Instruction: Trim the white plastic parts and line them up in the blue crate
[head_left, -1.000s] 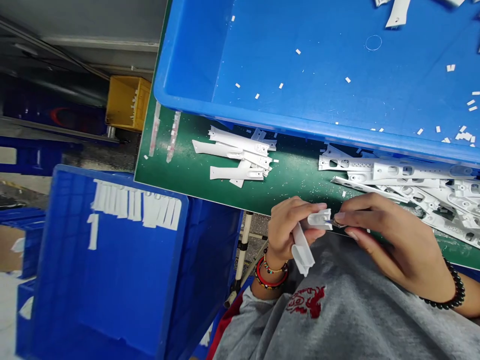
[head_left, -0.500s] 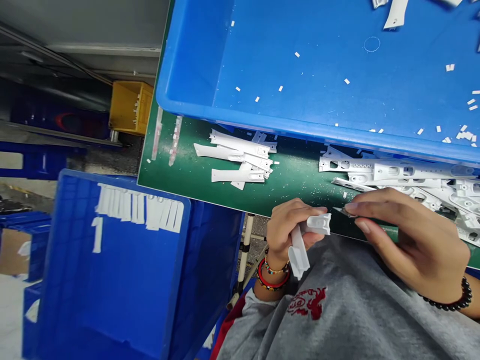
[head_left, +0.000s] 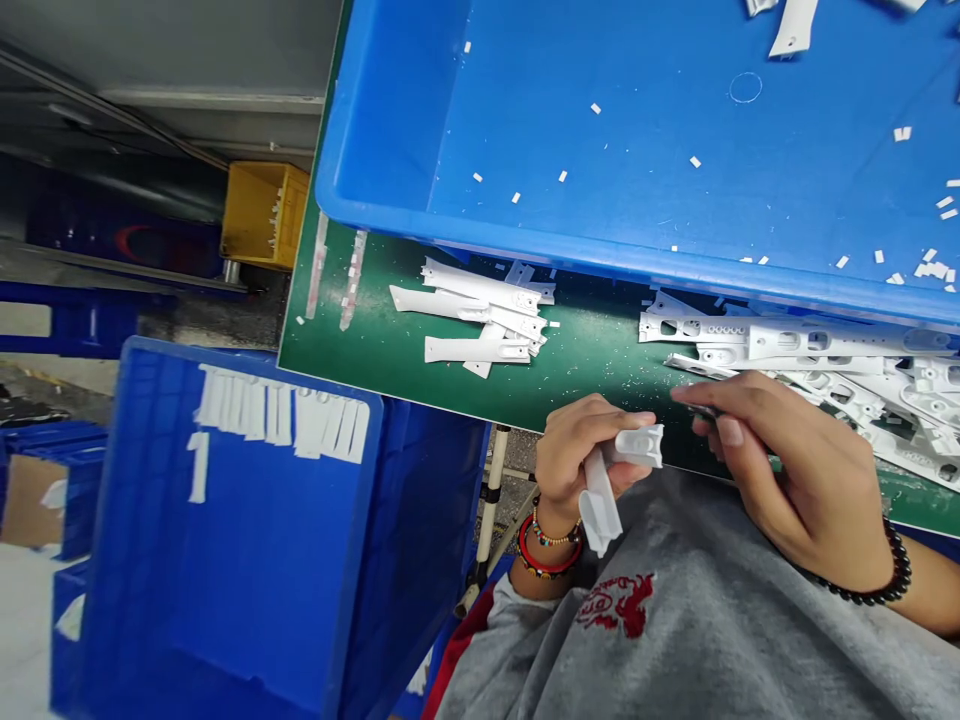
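Note:
My left hand (head_left: 577,450) is closed around a white L-shaped plastic part (head_left: 611,480) at the near edge of the green table (head_left: 600,350); one end of the part points down toward my grey shirt. My right hand (head_left: 780,460) sits just right of it, fingers pinched on a small dark blade-like tool (head_left: 701,410) that is mostly hidden. The tool tip is a little above and right of the part, apart from it.
A big blue tray (head_left: 390,215) with white scraps fills the far side of the table. A small stack of white parts (head_left: 480,320) lies left of centre; a larger heap (head_left: 825,370) lies right. A blue crate (head_left: 247,540) stands at the lower left, a yellow bin (head_left: 262,215) behind.
My right hand has drawn the tool off the end of the white part, up and slightly away. My left hand and the part have stayed nearly still.

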